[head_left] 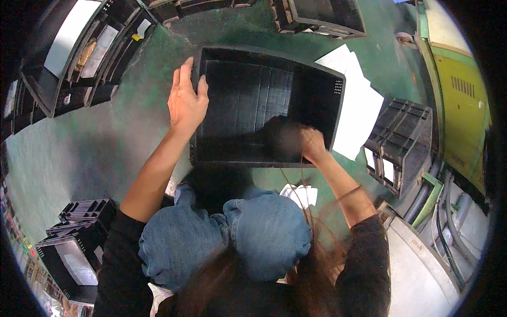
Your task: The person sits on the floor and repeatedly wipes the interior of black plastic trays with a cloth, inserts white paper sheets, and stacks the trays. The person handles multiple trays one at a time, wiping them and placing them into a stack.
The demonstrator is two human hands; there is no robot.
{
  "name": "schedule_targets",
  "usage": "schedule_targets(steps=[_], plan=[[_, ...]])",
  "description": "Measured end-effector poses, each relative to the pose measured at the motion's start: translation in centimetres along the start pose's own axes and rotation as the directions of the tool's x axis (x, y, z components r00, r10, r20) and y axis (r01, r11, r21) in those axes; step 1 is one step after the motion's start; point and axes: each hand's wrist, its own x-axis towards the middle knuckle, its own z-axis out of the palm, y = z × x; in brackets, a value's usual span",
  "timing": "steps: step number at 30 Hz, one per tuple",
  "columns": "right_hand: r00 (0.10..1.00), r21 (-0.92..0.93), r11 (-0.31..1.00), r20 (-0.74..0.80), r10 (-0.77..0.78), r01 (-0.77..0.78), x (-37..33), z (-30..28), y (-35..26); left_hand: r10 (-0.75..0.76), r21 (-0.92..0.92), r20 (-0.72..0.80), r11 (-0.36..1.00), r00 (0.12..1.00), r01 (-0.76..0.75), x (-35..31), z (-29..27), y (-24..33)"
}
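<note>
My left grip is holding the left wall of the black bin, thumb lying inside, fingers running up the outside. That wall is giving me a decent edge to hook. I'm judging the bin as stiff moulded plastic, light for its size but bulky, so holding one end only is probably leaving it free to twist or skid. Not fragile, I'm guessing; the inner faces are looking smooth and likely a bit slick. For lifting, I'm favouring the two short walls, left and right, under the rim. It's sitting out in front of my knees, above the green floor, open side facing me; I can't tell what's carrying its weight. Looks: rectangular, all black, raised rim, lines running across the base, pale sheen showing around the middle, lower part going dark. My right grip is curling inside near the lower right corner, at a dark blurred shape; I can't tell what that is or how tightly my fingers are closing. Farther right, a patch of small holes is showing high in the bin, and white sheets are lying just beside the right wall.
</note>
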Motion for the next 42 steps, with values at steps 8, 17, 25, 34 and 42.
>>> schedule_targets(steps=[8, 17, 25, 34, 42], plan=[[0.837, 0.419, 0.732, -0.159, -0.523, 0.537, 7.1, 6.2, -10.4, -0.028, -0.034, -0.021, 0.999, 0.999, 0.027, -0.1, 0.4, -0.3], [0.780, 0.200, 0.908, -0.599, -0.183, 0.368, 13.6, -3.5, -13.8, -0.047, -0.027, 0.051, 0.998, 0.998, 0.048, -0.2, 0.0, -0.3], [0.790, 0.287, 0.872, -0.591, -0.164, 0.396, 15.2, 0.3, -15.0, -0.058, -0.002, 0.053, 0.998, 0.997, 0.059, 0.0, 0.2, -0.2], [0.935, 0.276, 0.937, -0.337, -0.112, 0.212, 8.1, -4.2, -3.5, -0.076, -0.056, 0.069, 0.995, 0.995, 0.080, -0.1, 0.1, 0.5], [0.720, 0.162, 0.843, -0.616, -0.319, 0.512, 12.1, 0.2, -13.6, -0.089, -0.066, 0.064, 0.994, 0.994, 0.093, -0.1, -0.1, 0.8]])
